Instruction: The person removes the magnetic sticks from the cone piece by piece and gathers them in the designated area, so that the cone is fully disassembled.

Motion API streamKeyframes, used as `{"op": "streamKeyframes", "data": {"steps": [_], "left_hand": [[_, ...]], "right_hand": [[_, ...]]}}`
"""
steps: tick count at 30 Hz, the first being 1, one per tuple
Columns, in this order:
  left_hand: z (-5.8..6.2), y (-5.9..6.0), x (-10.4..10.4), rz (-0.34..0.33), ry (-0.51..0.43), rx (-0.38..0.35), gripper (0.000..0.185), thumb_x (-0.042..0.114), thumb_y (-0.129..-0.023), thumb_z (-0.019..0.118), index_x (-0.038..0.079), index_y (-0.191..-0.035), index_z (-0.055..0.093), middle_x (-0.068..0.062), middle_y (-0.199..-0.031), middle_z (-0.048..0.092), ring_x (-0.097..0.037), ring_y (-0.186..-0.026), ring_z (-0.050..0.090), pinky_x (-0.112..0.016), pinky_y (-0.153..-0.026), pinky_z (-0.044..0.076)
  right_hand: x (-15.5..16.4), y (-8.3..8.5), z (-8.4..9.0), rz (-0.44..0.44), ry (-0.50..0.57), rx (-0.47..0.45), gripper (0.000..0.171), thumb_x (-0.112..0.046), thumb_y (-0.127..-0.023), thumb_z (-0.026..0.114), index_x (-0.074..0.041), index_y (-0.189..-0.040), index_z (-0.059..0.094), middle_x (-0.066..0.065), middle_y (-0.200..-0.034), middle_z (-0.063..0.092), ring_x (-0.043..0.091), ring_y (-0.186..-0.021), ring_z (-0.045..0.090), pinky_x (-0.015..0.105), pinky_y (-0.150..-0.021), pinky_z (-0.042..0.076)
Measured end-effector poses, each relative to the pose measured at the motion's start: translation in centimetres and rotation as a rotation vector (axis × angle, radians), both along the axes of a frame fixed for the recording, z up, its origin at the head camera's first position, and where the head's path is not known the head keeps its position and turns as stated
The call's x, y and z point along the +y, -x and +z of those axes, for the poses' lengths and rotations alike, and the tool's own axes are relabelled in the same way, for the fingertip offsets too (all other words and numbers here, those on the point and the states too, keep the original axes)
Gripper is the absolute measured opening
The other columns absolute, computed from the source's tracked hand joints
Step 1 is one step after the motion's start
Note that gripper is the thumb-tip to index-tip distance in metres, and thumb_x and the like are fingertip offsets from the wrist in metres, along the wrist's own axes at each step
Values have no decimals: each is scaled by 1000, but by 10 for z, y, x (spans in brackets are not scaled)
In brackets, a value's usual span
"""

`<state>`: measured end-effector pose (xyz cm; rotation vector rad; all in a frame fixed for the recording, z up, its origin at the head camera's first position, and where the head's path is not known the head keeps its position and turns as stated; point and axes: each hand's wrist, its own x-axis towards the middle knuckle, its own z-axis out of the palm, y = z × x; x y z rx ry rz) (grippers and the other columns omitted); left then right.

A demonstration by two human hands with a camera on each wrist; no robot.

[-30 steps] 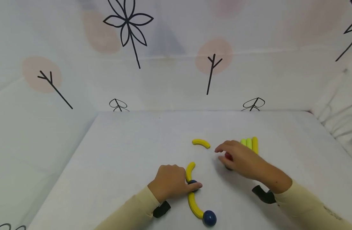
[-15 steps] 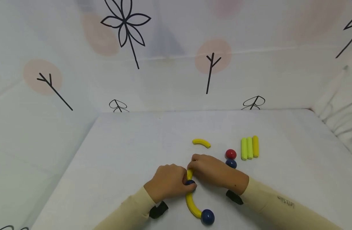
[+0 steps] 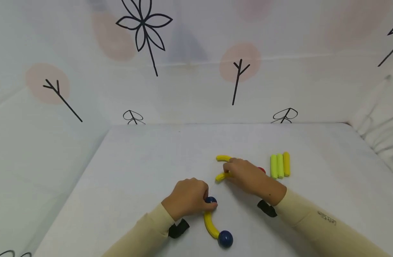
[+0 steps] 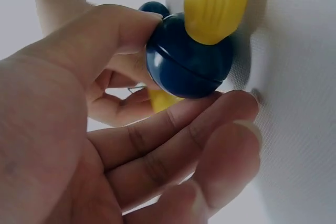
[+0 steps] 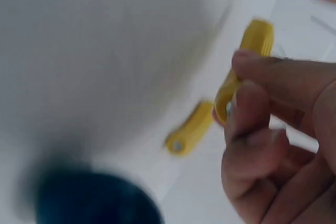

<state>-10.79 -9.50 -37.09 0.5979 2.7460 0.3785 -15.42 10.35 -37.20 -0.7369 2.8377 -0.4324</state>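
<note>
My left hand (image 3: 187, 198) pinches a dark blue ball (image 4: 189, 61) between thumb and fingers. A yellow curved rod (image 3: 210, 225) joins that ball to a second blue ball (image 3: 225, 239) nearer the front. To the right and farther back, my right hand (image 3: 249, 177) pinches another yellow curved rod (image 5: 257, 38), held apart from the left hand's ball. A metal dot shows in its hollow-looking end. Just behind the right fingers lies one more yellow curved rod (image 3: 223, 157), partly covered by the hand.
A red ball (image 3: 262, 170) peeks out behind my right hand. Beside it lie two lime-green straight rods (image 3: 274, 166) and a yellow straight rod (image 3: 286, 164). White fabric walls (image 3: 190, 92) bound the white tabletop (image 3: 145, 153).
My right hand came from the balls to the joined pieces, took the upper yellow curved rod off the left hand's blue ball and carried it back and right. The left hand kept its grip.
</note>
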Motion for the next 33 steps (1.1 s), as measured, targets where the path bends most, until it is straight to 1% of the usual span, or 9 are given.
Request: {"op": "streamKeyframes", "data": {"steps": [2,4,8,15,18,21,24,28,33], "left_hand": [[1,1,2,1,7,-8,42,52,-81,78,19,-64,59,8,-54,49,-9,-51,45,-23,-48,35],[1,2,3,8,14,-18,42,52,-81,78,19,-64,60,7,-55,50,-9,-52,46,-23,-48,36],[-1,3,4,11,18,-14,42,54,-81,78,19,-64,59,8,-54,50,-9,-51,46,-23,-48,36],[-3,4,4,3,10,4,42,56,-81,76,20,-66,61,8,-56,52,-8,-52,46,-24,-48,36],[-3,5,4,8,-7,19,41,55,-82,76,18,-69,62,8,-57,52,-8,-52,46,-23,-48,35],[-4,6,4,14,-23,43,40,54,-83,75,16,-76,68,8,-60,54,-8,-53,47,-23,-49,36],[-6,7,5,24,-36,62,40,54,-85,75,14,-85,72,8,-63,56,-9,-55,48,-23,-49,37],[-10,7,6,40,-59,56,38,52,-86,74,14,-93,74,8,-64,57,-9,-55,49,-24,-50,37],[-10,5,6,33,-83,18,42,52,-84,76,16,-105,74,10,-68,60,-8,-58,51,-23,-53,38]], "right_hand": [[4,5,5,-56,4,14,17,-13,-87,78,-8,-101,70,5,-96,67,15,-86,62,34,-81,57],[4,10,7,-77,8,23,18,-14,-88,76,-6,-103,68,7,-97,69,17,-86,63,35,-81,57],[1,18,5,-76,-10,23,22,-16,-90,75,-3,-104,66,8,-97,70,19,-86,63,37,-81,56],[-3,24,-2,-55,-65,35,18,-16,-91,74,-5,-98,63,6,-86,65,17,-75,58,35,-68,51],[-3,25,-1,-63,-106,23,22,-19,-91,74,-5,-103,62,7,-89,66,18,-77,59,36,-71,53],[-1,20,3,-81,-107,20,27,-23,-92,73,-4,-109,64,8,-95,68,18,-79,59,36,-75,55],[0,9,8,-80,-31,-22,26,-23,-93,72,-5,-111,67,7,-93,69,16,-75,57,32,-71,53],[2,-11,7,-75,94,-151,20,-22,-91,74,-10,-107,70,-1,-80,63,13,-70,53,25,-64,49],[4,-32,-1,-139,147,-255,20,-22,-88,78,-18,-106,72,-8,-79,62,11,-77,54,24,-71,52]]}}
